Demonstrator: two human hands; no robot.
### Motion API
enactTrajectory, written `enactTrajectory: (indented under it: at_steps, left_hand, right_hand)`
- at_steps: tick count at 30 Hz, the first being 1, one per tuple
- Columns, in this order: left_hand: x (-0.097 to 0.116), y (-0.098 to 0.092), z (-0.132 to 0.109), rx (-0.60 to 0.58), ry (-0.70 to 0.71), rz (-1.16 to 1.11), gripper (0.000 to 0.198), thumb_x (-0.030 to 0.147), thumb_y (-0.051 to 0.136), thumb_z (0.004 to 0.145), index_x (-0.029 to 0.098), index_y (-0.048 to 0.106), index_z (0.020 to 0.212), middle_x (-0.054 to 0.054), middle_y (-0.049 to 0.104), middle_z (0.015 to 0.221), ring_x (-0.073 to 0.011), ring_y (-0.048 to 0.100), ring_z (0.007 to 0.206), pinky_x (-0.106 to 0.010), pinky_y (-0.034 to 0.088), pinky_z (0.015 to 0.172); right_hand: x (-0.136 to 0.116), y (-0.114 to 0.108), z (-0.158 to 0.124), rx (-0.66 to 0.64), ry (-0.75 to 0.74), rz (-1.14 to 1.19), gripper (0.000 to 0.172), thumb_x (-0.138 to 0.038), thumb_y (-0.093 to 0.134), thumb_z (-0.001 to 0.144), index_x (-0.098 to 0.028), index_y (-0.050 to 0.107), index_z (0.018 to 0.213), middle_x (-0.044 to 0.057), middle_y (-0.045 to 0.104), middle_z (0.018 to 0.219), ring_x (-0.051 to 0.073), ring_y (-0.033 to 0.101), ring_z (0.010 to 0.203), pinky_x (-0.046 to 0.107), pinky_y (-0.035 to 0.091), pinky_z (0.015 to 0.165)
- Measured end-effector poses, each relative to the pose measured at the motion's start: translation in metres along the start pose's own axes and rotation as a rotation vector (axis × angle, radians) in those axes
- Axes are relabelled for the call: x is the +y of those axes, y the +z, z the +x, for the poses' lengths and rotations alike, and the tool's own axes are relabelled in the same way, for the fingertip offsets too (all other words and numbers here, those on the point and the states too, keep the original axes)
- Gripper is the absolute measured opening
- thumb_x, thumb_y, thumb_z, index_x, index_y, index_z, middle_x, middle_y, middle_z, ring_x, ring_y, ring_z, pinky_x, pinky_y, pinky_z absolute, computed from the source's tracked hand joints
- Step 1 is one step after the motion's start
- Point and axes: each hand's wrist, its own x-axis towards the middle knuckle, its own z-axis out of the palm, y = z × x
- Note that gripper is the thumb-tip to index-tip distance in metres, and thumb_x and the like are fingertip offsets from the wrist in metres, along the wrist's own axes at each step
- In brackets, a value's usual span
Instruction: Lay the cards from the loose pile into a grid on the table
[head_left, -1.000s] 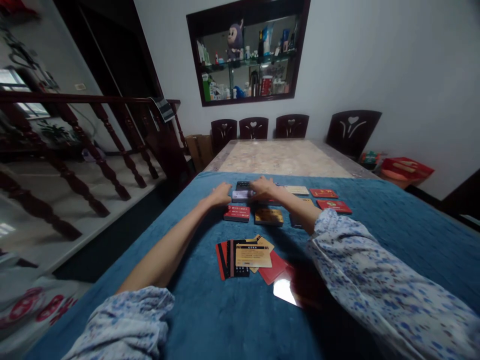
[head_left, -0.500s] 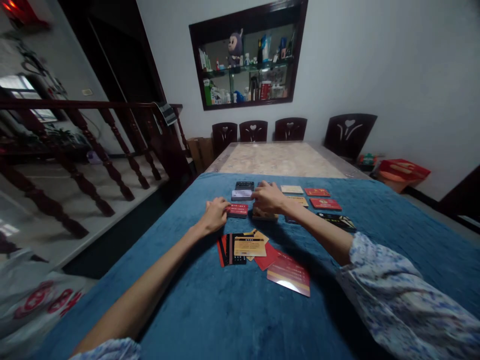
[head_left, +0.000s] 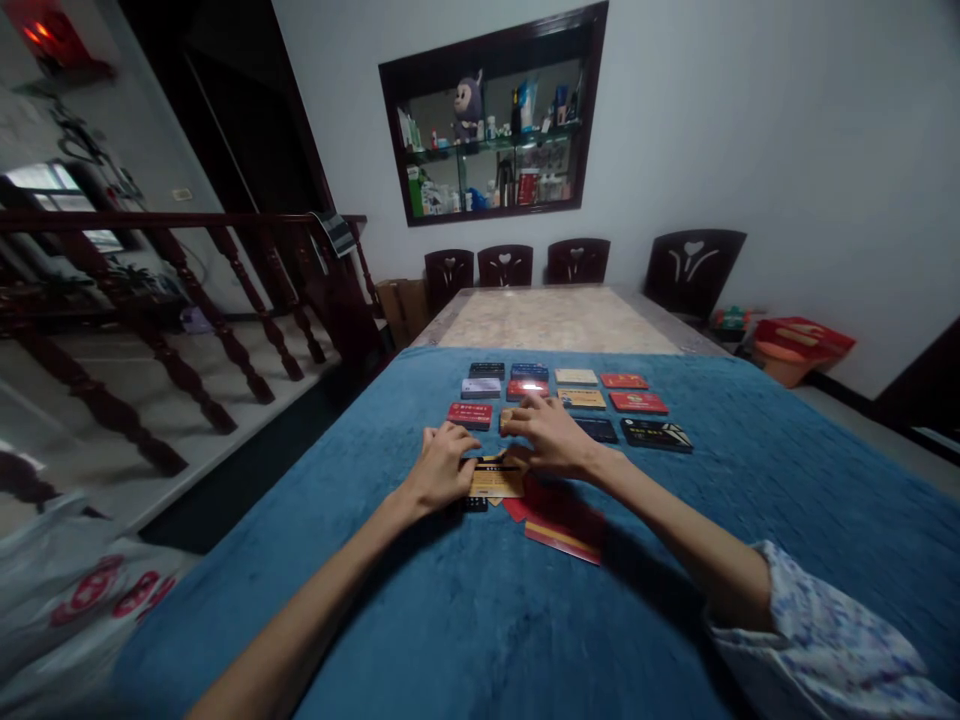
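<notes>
1. Head view: a person is leaning both bare forearms out over a blue cloth that is covering the near end of a long table.
2. The left hand is resting palm down with its fingers bent, their tips lying on a yellow card. Whether it is pinching the card cannot be told.
3. The right hand is lying palm down just beside the left, with its fingers stretched out and loosely spread, gripping nothing that shows.
4. The yellow card is sitting on top of a loose pile of red and dark cards, which is lying on the cloth under and between the two hands, near the middle of the table's width.
5. Just beyond the hands, more cards are lying flat in neat rows, each card apart from the next. A red card is ending the nearest row on the left, and a black card is ending it on the right.
6. Past the cloth, the bare marble table top is showing, with dark wooden chairs standing around its far end.
7. A glass-fronted niche in the far wall is holding bottles and a plush toy.
8. A dark wooden railing is running along the left.
</notes>
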Motion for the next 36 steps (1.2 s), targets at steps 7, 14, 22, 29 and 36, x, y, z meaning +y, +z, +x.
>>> enactTrajectory:
  at_steps: [7,14,22,29,36]
  left_hand:
    - [0.0,0.0,-0.018,-0.074,0.008,-0.033,0.023,0.021,0.064,0.078,0.016,0.073,0.099,-0.008,0.07,0.101,-0.0277,0.052,0.106,-0.046,0.037,0.09]
    - [-0.006,-0.003,-0.024,-0.143,0.121,-0.046,0.021,0.026,0.067,0.078,0.019,0.071,0.098,-0.008,0.067,0.108,-0.028,0.047,0.112,-0.045,0.037,0.093]
    - [-0.008,-0.004,-0.027,-0.145,0.198,-0.06,0.021,0.03,0.068,0.083,0.02,0.069,0.102,-0.008,0.064,0.104,-0.0276,0.046,0.115,-0.046,0.037,0.096]
    - [-0.005,-0.008,-0.03,-0.117,0.278,-0.045,0.014,0.026,0.065,0.081,0.018,0.069,0.093,-0.008,0.063,0.097,-0.0281,0.047,0.114,-0.045,0.038,0.096]
    - [-0.009,-0.003,-0.028,-0.064,0.252,-0.038,0.021,0.013,0.055,0.082,0.018,0.072,0.094,-0.007,0.065,0.093,-0.0239,0.051,0.103,-0.042,0.04,0.09]
  right_hand:
    - [-0.018,0.013,-0.017,-0.144,-0.026,0.009,0.038,-0.044,0.067,0.082,-0.023,0.069,0.113,0.012,0.067,0.108,0.033,0.046,0.11,0.041,0.035,0.082]
    - [-0.018,0.016,-0.022,-0.162,-0.06,0.045,0.04,-0.049,0.067,0.082,-0.021,0.071,0.109,0.013,0.066,0.114,0.034,0.044,0.112,0.044,0.037,0.085]
    - [-0.018,0.019,-0.023,-0.1,-0.161,0.064,0.027,-0.034,0.059,0.087,-0.018,0.071,0.105,0.013,0.067,0.104,0.028,0.048,0.102,0.037,0.036,0.078]
    - [-0.018,0.015,-0.022,-0.051,-0.296,0.042,0.017,-0.029,0.059,0.084,-0.017,0.07,0.086,0.008,0.068,0.086,0.021,0.048,0.087,0.036,0.034,0.079]
    - [-0.018,0.014,-0.022,0.008,-0.322,0.113,0.023,-0.026,0.051,0.09,-0.018,0.069,0.079,0.006,0.069,0.078,0.02,0.05,0.082,0.035,0.036,0.078]
